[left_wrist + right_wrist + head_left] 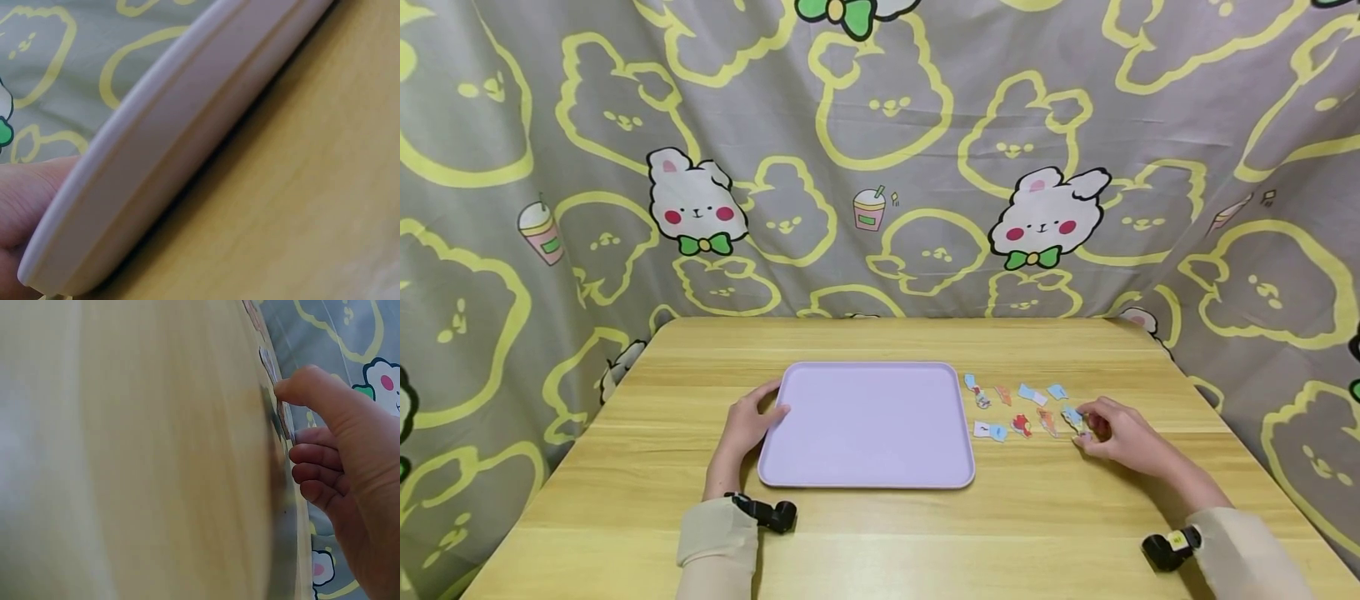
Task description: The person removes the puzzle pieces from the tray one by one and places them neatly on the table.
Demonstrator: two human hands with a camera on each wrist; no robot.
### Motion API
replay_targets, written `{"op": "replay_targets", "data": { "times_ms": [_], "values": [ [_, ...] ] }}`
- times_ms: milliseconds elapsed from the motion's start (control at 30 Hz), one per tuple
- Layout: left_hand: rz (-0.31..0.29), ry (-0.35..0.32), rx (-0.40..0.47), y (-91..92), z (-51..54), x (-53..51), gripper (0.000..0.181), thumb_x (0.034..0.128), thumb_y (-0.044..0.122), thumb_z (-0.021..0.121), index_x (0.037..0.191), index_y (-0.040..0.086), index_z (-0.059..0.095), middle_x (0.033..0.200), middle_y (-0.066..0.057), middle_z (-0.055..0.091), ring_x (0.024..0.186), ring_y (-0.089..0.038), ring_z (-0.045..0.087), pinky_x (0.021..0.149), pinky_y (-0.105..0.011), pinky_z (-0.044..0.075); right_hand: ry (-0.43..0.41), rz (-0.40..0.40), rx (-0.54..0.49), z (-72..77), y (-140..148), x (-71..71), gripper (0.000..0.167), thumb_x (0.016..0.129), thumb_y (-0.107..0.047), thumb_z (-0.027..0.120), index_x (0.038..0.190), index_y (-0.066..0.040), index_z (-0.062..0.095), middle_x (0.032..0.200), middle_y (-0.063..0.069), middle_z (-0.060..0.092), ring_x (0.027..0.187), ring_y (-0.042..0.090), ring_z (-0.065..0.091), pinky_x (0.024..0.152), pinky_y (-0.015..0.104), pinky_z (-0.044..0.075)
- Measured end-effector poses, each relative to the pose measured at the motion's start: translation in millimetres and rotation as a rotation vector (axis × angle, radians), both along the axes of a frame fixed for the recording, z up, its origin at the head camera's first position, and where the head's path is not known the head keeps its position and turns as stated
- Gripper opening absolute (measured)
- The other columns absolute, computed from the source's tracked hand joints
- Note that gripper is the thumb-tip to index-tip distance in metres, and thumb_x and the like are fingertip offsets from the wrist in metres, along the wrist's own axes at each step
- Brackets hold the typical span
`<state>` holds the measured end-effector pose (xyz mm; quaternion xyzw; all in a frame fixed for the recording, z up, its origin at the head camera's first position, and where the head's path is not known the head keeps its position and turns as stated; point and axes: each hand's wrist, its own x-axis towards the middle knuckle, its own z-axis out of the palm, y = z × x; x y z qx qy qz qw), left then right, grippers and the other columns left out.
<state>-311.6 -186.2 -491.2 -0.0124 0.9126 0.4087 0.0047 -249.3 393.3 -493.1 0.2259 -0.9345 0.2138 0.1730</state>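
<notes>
A lilac tray (865,425) lies flat on the wooden table. My left hand (752,421) grips its left edge, thumb over the rim and the other fingers outside. In the left wrist view, the tray's side wall (150,144) partly hides that hand (28,206). To the tray's right, several small printed puzzle pieces (1021,425) lie in two rough rows. At the right end, my right hand (1120,433) pinches a blue and yellow puzzle piece (1072,419) between thumb and fingers. The right wrist view shows this piece (284,419) edge-on beside the hand (350,450).
The light wooden table (880,542) reaches back to a grey curtain (917,250) with yellow outlines and white rabbits, which also hangs on both sides. A black wrist camera (767,512) sits on the left sleeve, another camera (1168,548) on the right.
</notes>
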Motion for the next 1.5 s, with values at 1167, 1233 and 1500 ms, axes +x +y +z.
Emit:
{"op": "replay_targets", "data": {
  "times_ms": [1167, 1233, 1500],
  "values": [
    [-0.005, 0.006, 0.004, 3.8, 1.1, 2.5, 0.054, 0.0953, 0.019, 0.063, 0.146, 0.012, 0.047, 0.152, -0.021, 0.042, 0.143, -0.044, 0.033, 0.117, -0.057, 0.031, -0.081, -0.039, -0.005, 7.2, 2.4, 11.3, 0.043, 0.079, -0.023, 0.081, 0.11, 0.003, 0.067, 0.079, -0.006, 0.051, 0.068, -0.004, 0.04, 0.057, 0.017, 0.036],
    [-0.008, 0.005, 0.005, 4.0, 1.3, 2.6, 0.054, 0.0955, 0.019, 0.063, 0.146, 0.012, 0.046, 0.153, -0.021, 0.041, 0.144, -0.044, 0.033, 0.117, -0.057, 0.03, -0.082, -0.049, -0.02, 7.1, 1.0, 13.8, 0.043, 0.08, -0.023, 0.08, 0.112, 0.003, 0.067, 0.08, -0.006, 0.051, 0.069, -0.003, 0.041, 0.057, 0.017, 0.036],
    [-0.009, 0.009, -0.001, 4.1, 0.6, 2.0, 0.054, 0.0957, 0.02, 0.063, 0.147, 0.012, 0.046, 0.153, -0.021, 0.042, 0.143, -0.043, 0.033, 0.117, -0.057, 0.031, 0.055, -0.066, -0.054, 4.9, -8.7, 17.5, 0.034, 0.081, -0.012, 0.077, 0.11, 0.003, 0.068, 0.078, -0.007, 0.051, 0.068, -0.004, 0.041, 0.056, 0.014, 0.037]
  ]
}}
